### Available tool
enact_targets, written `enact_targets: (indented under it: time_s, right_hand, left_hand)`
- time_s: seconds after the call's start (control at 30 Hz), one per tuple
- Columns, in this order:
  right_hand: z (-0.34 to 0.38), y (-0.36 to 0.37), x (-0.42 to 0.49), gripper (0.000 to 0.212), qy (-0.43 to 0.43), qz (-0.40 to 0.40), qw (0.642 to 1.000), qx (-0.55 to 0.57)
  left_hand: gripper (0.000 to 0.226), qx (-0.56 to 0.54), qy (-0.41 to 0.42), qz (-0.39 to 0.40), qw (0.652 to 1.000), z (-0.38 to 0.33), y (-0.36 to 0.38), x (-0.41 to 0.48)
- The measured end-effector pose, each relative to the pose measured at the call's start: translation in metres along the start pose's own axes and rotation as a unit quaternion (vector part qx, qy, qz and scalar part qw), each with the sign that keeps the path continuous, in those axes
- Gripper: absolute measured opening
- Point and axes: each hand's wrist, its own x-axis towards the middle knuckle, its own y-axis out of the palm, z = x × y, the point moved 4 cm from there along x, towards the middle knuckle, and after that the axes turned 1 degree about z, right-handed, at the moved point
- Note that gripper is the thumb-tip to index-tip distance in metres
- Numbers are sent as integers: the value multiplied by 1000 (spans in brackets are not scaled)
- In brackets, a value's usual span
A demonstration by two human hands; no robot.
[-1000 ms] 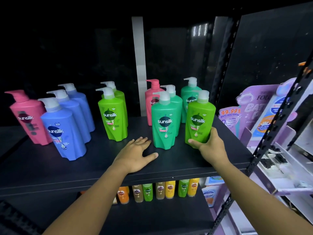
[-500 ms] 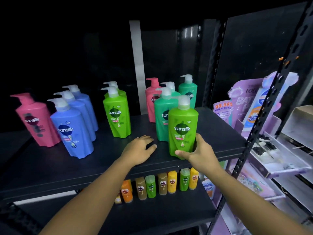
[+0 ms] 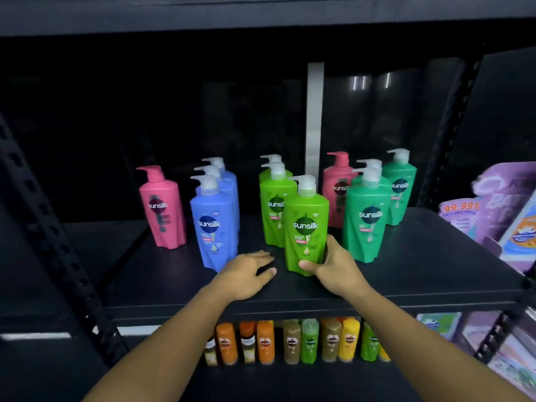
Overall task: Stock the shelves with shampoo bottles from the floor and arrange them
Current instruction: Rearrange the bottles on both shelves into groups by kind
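My right hand (image 3: pixel 333 264) grips the base of a light green pump bottle (image 3: pixel 306 227), which stands upright on the dark shelf (image 3: pixel 406 274) just in front of a row of two light green bottles (image 3: pixel 275 210). My left hand (image 3: pixel 248 272) rests on the shelf left of it, fingers loosely bent, holding nothing. On the shelf also stand a pink bottle (image 3: pixel 162 208), a row of three blue bottles (image 3: pixel 214 224), a second pink bottle (image 3: pixel 338 187) and three teal green bottles (image 3: pixel 367 219).
A lower shelf holds several small orange, brown, green and yellow bottles (image 3: pixel 293 340). Purple refill pouches (image 3: pixel 493 204) stand on the neighbouring rack at the right. Perforated black uprights (image 3: pixel 52 236) frame the shelf. An upper shelf board (image 3: pixel 261 13) runs overhead.
My right hand has carried the light green bottle leftward, from beside the teal bottles to in front of the light green row. My left hand stayed on the shelf, fingers curling slightly.
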Motion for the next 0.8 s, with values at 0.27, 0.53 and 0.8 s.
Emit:
enact_targets:
  time_s: [0.27, 0.53, 0.8]
  right_hand:
    - [-2, 28, 40, 65, -12, 12, 1000, 22]
    - [-4, 33, 38, 60, -76, 55, 995, 17]
    - [-4, 32, 39, 53, -91, 26, 996, -3]
  left_hand:
    - [58, 2, -5, -26, 1000, 1, 5, 1]
    - [50, -12, -26, -73, 997, 6, 4, 3]
    - [44, -6, -3, -92, 996, 6, 5, 2]
